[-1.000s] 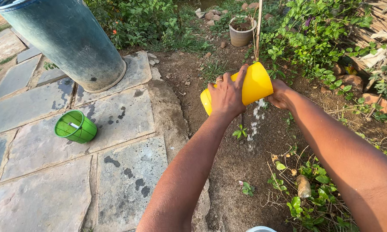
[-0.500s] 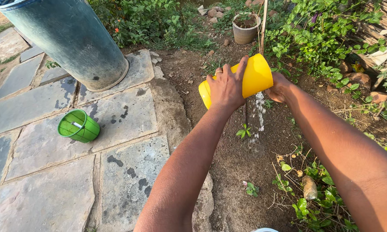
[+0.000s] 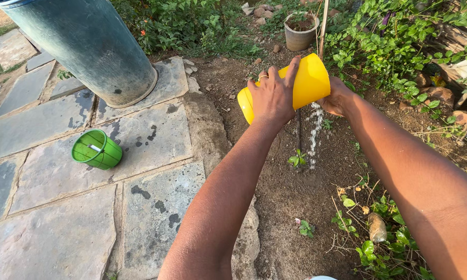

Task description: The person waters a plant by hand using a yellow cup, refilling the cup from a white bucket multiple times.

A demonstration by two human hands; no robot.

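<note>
Both hands (image 3: 275, 98) tip yellow jug (image 3: 308, 83) (pouring)

No packages, labels, signs or screens show anywhere in the view
</note>
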